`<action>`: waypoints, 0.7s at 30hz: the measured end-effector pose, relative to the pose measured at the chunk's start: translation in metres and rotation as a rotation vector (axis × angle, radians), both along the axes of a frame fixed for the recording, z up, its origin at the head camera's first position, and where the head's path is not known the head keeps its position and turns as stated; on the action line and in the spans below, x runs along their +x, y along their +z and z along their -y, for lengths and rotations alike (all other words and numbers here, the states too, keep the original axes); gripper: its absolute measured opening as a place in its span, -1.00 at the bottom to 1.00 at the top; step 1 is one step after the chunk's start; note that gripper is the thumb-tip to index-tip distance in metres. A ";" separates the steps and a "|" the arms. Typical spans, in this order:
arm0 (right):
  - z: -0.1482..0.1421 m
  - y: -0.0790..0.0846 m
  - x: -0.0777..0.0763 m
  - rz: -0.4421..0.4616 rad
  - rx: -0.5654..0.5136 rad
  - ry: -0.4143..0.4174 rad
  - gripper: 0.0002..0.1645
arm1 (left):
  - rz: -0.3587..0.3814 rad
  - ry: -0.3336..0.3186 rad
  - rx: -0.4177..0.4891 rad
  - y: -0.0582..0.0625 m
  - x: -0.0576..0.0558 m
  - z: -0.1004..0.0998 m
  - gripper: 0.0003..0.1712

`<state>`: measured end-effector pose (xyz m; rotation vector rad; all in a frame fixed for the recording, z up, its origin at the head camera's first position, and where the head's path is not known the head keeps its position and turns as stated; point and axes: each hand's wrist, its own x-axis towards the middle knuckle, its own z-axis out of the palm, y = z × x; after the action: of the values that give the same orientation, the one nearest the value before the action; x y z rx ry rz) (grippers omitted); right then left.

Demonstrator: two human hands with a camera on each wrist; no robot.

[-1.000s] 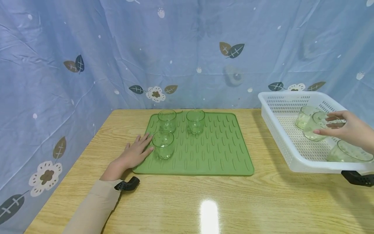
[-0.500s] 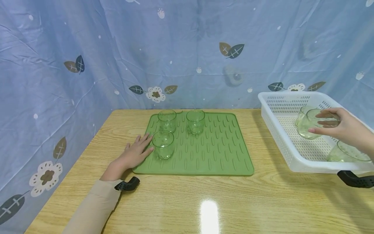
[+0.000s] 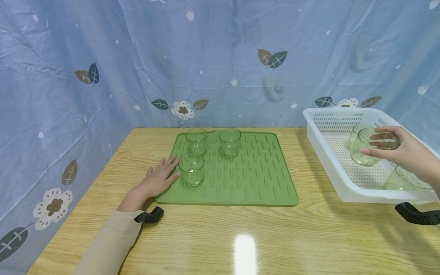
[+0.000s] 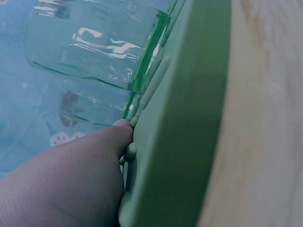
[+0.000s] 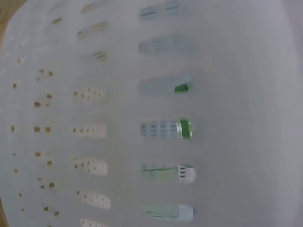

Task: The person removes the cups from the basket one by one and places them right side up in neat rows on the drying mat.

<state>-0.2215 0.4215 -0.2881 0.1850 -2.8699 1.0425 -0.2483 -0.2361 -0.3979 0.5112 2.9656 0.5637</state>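
Note:
My right hand (image 3: 407, 152) grips a clear greenish drinking glass (image 3: 359, 154) by its upper part inside the white plastic basket (image 3: 357, 193). Thumb and fingers lie on either side of the rim, and the glass leans a little. Another glass (image 3: 352, 137) stands partly hidden behind it, and one more glass (image 3: 395, 181) lies nearer, below the wrist. At the left, my left hand (image 3: 156, 184) rests with spread fingers over the edge of a green ribbed mat (image 3: 254, 172), close to the front glass (image 3: 191, 172). In the left wrist view the thumb (image 4: 120, 130) lies by the mat.
Two more upright glasses, a back-left glass (image 3: 196, 142) and a back-middle glass (image 3: 230, 143), stand on the mat. Wooden tabletop (image 3: 192, 236) surrounds it. A blue patterned curtain (image 3: 220, 68) hangs behind. The right wrist view shows mostly slotted basket wall (image 5: 123, 142).
My right hand and the gripped glass have shifted slightly left and away from me inside the basket. The left hand and the glasses on the mat have stayed put.

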 end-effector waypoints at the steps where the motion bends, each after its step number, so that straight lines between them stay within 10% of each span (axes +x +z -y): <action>1: 0.000 -0.001 0.001 -0.005 -0.014 -0.002 0.06 | -0.001 0.000 -0.001 0.000 0.000 0.000 -0.20; 21: 0.021 -0.006 0.012 -0.122 -0.269 -0.032 -0.27 | 0.001 0.004 -0.005 0.002 0.001 -0.001 -0.20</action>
<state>-0.2090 0.4010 -0.2942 0.1762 -2.5841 1.3461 -0.2472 -0.2354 -0.3962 0.5054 2.9672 0.5563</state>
